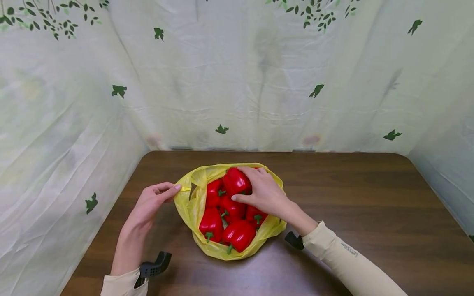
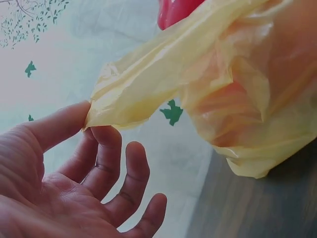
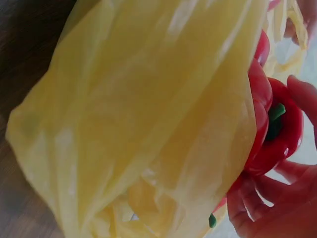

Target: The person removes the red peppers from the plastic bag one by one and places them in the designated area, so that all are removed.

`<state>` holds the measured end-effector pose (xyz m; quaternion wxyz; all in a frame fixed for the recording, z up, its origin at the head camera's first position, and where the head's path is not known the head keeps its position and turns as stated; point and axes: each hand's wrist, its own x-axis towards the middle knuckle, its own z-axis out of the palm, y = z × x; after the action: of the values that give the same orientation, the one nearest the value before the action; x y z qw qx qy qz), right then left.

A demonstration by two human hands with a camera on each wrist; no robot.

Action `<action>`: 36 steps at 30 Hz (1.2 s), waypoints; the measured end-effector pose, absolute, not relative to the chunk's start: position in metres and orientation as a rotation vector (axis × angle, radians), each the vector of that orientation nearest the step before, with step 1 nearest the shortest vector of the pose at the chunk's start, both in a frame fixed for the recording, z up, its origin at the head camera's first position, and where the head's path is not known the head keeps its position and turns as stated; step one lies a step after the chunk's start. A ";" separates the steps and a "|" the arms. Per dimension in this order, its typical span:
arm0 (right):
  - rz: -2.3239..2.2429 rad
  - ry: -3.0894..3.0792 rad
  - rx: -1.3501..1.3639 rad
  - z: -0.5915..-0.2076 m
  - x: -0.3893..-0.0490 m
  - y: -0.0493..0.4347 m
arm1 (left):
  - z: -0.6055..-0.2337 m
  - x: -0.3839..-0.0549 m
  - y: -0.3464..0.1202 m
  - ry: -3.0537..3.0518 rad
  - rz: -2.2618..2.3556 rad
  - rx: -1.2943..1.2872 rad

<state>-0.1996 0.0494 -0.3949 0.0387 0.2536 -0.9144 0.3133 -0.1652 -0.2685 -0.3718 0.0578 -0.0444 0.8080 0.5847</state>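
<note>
A yellow plastic bag stands on the table, its mouth spread and several red bell peppers with green stems filling it. At the bag's left side my left hand pinches one handle between thumb and forefinger; the left wrist view shows the handle pulled out and the other fingers loosely bent. My right hand reaches over the bag's right rim and grips the topmost red bell pepper, thumb on the near side, fingers on the far side. In the right wrist view that pepper's stem faces the camera.
The brown wooden table extends to both sides of the bag. Behind and beside it hangs a pale curtain with green leaf and bird shapes. A black wrist device sits on the left wrist, another on the right.
</note>
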 end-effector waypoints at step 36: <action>1.611 -2.530 0.710 -0.379 -0.165 0.078 | -0.363 -0.160 -0.264 2.266 1.970 -0.090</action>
<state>-0.1648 0.0779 -0.3787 0.0299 0.2301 -0.8204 0.5225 -0.1597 -0.2639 -0.3626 0.0685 -0.0298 0.7526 0.6543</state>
